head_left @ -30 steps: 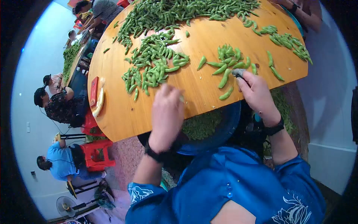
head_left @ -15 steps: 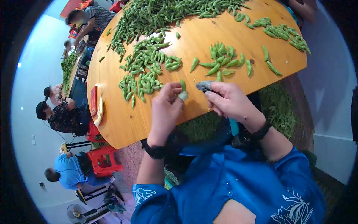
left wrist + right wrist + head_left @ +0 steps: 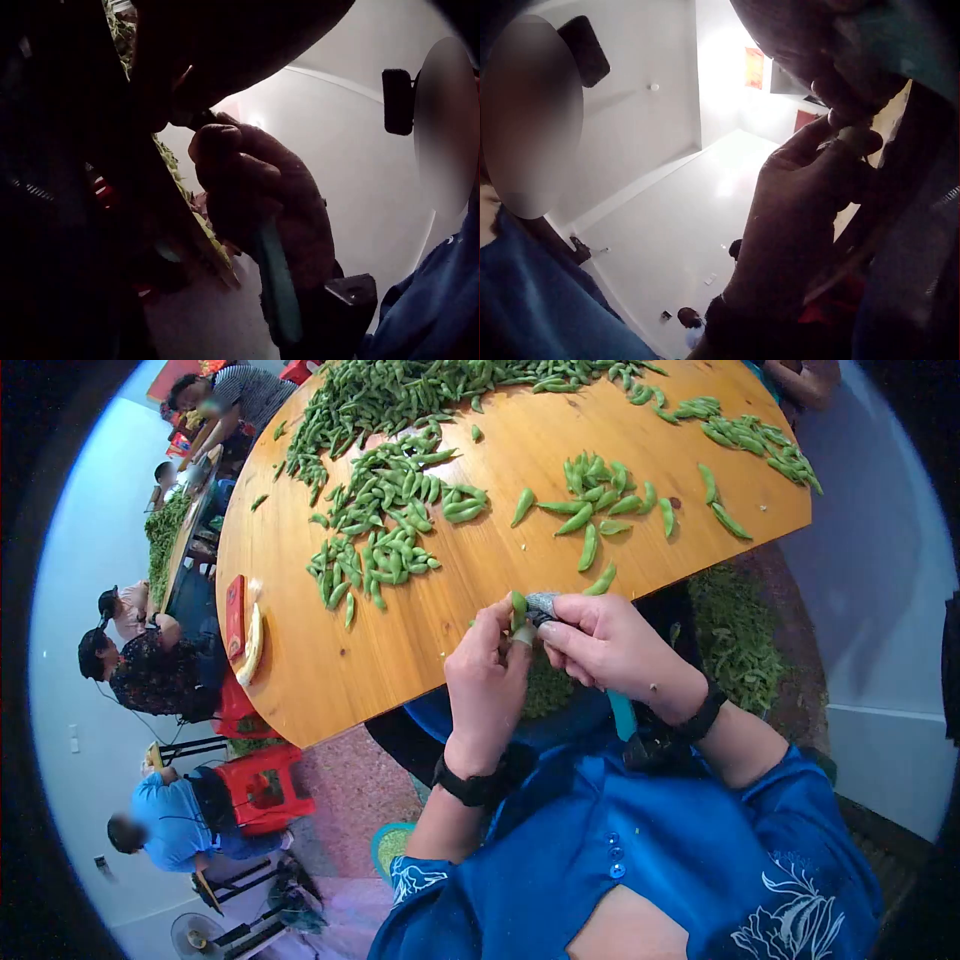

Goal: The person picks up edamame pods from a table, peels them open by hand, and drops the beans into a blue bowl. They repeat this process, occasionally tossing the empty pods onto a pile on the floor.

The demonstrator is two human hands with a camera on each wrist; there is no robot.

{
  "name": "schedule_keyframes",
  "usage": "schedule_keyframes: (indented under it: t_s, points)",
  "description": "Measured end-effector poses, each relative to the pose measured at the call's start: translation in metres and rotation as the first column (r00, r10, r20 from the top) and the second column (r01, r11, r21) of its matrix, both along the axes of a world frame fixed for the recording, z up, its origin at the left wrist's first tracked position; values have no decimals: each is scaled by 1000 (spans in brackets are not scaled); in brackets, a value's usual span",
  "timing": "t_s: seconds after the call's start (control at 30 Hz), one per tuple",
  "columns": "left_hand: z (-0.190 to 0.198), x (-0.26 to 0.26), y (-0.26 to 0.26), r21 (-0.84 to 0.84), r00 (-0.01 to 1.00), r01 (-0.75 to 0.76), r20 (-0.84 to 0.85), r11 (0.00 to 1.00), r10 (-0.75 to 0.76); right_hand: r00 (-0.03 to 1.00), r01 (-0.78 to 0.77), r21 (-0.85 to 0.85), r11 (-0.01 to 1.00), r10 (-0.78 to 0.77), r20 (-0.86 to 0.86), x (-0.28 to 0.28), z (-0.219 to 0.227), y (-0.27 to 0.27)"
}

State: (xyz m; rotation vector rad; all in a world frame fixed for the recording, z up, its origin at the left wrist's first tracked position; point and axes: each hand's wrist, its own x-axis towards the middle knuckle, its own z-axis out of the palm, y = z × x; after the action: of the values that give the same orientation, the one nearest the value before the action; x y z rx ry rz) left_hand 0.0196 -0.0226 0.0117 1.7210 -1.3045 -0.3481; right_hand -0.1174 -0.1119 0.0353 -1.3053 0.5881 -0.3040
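Observation:
In the head view my left hand [image 3: 487, 685] pinches a green edamame pod [image 3: 519, 608] just off the table's near edge. A pale wrap covers its thumb tip. My right hand [image 3: 615, 650] meets it there, thumb and index finger pinching at the pod's side. A grey and black cover [image 3: 542, 605] sits at those right fingertips. Beneath the right palm runs a teal strip [image 3: 622, 713], which also shows in the left wrist view. Both wrist views are dark; the right wrist view shows the left hand [image 3: 802, 176] with fingertips bunched against the right's.
On the wooden table [image 3: 330, 670] lie a big heap of pods [image 3: 400, 395], a looser pile [image 3: 385, 495] and a small group [image 3: 600, 500]. A red box [image 3: 235, 618] lies left. Below the edge is a blue basin [image 3: 430, 710] of green bits. Pods or husks [image 3: 740, 640] cover the floor right.
My left hand, which came up with a pod, has moved right and toward my body. My right hand has left the small pod group and come to the pod in the left.

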Motion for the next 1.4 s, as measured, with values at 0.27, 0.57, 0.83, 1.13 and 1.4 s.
schedule_keyframes:
  t_s: [0.27,0.57,0.83,1.13,1.4]
  points:
    - [-11,-1,7,-13,999,-20,35,1000,21,990,140,-186,973,-138,22,7,-11,16]
    - [-10,6,12,-16,973,89,-213,996,-90,991,117,28,993,-119,62,11,-14,19]
    - [-1,39,13,-93,632,346,-712,934,-305,996,69,284,956,-83,37,9,-6,6]
    - [14,45,-1,21,479,402,-857,916,-191,976,201,-169,965,-213,-53,17,16,13]
    - [0,42,-4,-101,424,214,-887,972,-186,942,291,-765,574,-312,123,13,8,7]
